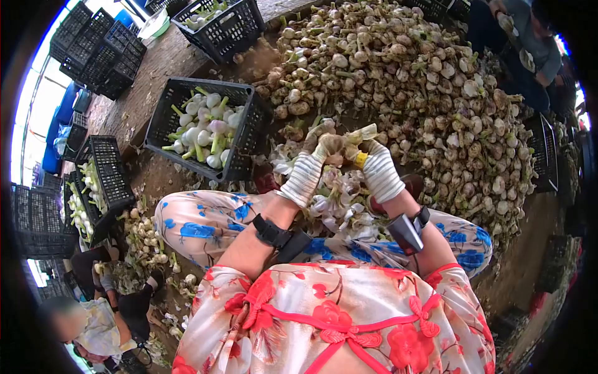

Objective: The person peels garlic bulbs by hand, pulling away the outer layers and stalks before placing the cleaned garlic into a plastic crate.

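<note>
Both my hands wear dirty gloves with white ribbed cuffs, and they meet above my lap. My left hand [315, 149] is closed around a garlic bulb [335, 144] with brownish skin. Its pale cut stem points to the right. My right hand [372, 161], with yellow tape on a finger, is closed against the stem side of the same bulb; its fingertips are partly hidden. Under the hands, between my knees, lies a heap of loose garlic skins [339, 202]. A black crate [246, 134] holding peeled white garlic bulbs with green stems stands beside my left hand.
A large pile of unpeeled garlic [398, 75] spreads ahead and right. Another black crate [227, 31] stands at the back, and garlic-filled crates [109, 181] stand at left. Stacked crates [96, 53] rise behind. One person [103, 318] sits at lower left, another [529, 50] at upper right.
</note>
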The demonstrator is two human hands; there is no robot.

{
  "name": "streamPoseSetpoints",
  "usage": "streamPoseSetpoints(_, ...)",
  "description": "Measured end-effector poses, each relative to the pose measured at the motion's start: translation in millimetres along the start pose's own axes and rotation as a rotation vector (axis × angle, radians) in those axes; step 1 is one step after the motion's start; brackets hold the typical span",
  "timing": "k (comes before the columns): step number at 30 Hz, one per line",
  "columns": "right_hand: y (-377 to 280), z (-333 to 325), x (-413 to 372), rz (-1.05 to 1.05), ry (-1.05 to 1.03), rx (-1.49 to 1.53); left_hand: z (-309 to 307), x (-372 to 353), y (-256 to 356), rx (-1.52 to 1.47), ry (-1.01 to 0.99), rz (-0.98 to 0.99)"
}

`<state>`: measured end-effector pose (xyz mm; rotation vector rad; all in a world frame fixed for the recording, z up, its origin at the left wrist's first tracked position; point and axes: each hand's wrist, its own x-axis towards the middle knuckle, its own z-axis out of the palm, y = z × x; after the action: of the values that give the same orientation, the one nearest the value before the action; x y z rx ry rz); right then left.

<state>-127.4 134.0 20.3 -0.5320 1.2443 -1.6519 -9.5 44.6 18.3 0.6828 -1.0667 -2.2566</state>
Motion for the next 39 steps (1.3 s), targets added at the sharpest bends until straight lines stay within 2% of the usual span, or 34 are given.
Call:
streamPoseSetpoints(1,1.6,2.5,-0.5,-0.127,0.029,-0.095,3.9,-1.8,-1.0,0.0,0.021,0.099)
streamPoseSetpoints(2,0.7,5.3,-3.1,-0.162,0.082,-0.162,0.8,-4.9,4.3,-0.008,0.03,-0.047)
streamPoseSetpoints(3,2.8,3.5,-3.6,-0.159,0.081,-0.162,1.0,-3.7,0.3,-0.009,0.033,-0.048)
streamPoseSetpoints(5,8.3,-2.2,-2.9,-0.165,0.055,-0.144,0.2,2.9,-8.0,-0.233,0.092,0.002)
streamPoseSetpoints(7,6.5,-9.0,-1.0,-0.077,0.012,-0.042,3.4,2.0,5.5,-0.136,0.089,-0.023)
streamPoseSetpoints(9,2.1,-17.1,-1.7,0.138,-0.303,0.433,9.7,-2.9,19.5,-0.378,0.09,-0.378)
streamPoseSetpoints(11,-1.4,-16.9,0.9,0.159,-0.388,0.446,-3.4,7.9,21.7,-0.335,-0.159,-0.438)
streamPoseSetpoints(13,-2.5,-13.4,4.1,0.234,-0.138,0.507,3.0,7.1,32.2,-0.284,-0.193,-0.324)
streamPoseSetpoints(15,5.0,-18.3,12.1,0.187,-0.099,0.492,-1.6,10.6,14.2,0.176,-0.038,0.069)
streamPoseSetpoints(16,11.9,-18.7,12.8,-0.04,-0.086,0.107,-2.0,4.2,1.6,0.143,-0.108,0.287)
streamPoseSetpoints(17,17.4,-18.7,12.0,-0.262,-0.074,-0.281,-7.2,6.0,-3.7,0.328,-0.057,0.439)
streamPoseSetpoints(19,-5.7,-10.7,5.6,-0.227,-0.108,-0.28,-8.0,-2.9,9.1,0.039,-0.078,0.12)
streamPoseSetpoints(20,-22.4,-6.3,0.3,-0.19,-0.139,-0.284,-5.6,-5.9,20.3,0.179,-0.079,0.039)
streamPoseSetpoints(21,-29.8,-4.6,-2.4,-0.149,-0.171,-0.288,-7.6,-5.9,26.9,0.177,-0.078,0.041)
streamPoseSetpoints(22,-27.5,-15.0,-0.5,-0.039,-0.177,-0.18,-11.1,-3.7,33.4,0.296,-0.188,0.002)
streamPoseSetpoints(23,-27.4,-18.8,0.3,-0.036,-0.188,-0.187,-16.7,-1.6,39.9,0.414,-0.294,-0.033)
streamPoseSetpoints(24,-26.7,-20.7,-1.3,0.098,-0.221,0.071,-27.6,-1.9,45.3,0.227,-0.425,-0.173)
streamPoseSetpoints(25,-26.4,-21.4,-2.1,0.227,-0.247,0.328,-34.8,1.9,39.8,0.15,-0.382,-0.196)
streamPoseSetpoints(26,-25.2,-18.3,-2.1,0.202,-0.236,0.349,-36.1,6.7,35.6,0.176,-0.283,-0.112)
streamPoseSetpoints(27,-12.6,-22.1,2.5,0.179,-0.183,0.303,-31.9,9.0,32.0,0.202,-0.187,-0.037)
streamPoseSetpoints(29,-4.7,-6.9,-1.3,0.053,-0.094,0.114,-22.0,7.2,25.8,0.091,-0.167,-0.051)
streamPoseSetpoints(31,5.9,2.8,-0.9,-0.03,-0.049,0.016,-20.5,4.3,15.9,0.17,-0.055,0.124)
streamPoseSetpoints(33,6.6,0.8,3.7,-0.127,-0.009,-0.177,-22.0,-1.8,20.5,0.137,0.034,0.071)
streamPoseSetpoints(35,20.5,-28.5,35.0,-0.185,0.2,-0.606,-17.3,-6.9,31.9,0.088,-0.129,0.02)
streamPoseSetpoints(36,57.4,-71.9,64.0,-0.231,0.24,-0.828,-13.6,-9.1,34.1,0.054,-0.176,0.048)
streamPoseSetpoints(37,53.0,-78.7,60.7,-0.19,0.161,-1.071,-16.1,-7.3,34.2,0.042,-0.173,0.021)
streamPoseSetpoints(39,64.5,-76.8,59.2,-0.398,-0.094,-0.58,-25.9,-5.7,37.0,0.072,-0.191,-0.052)
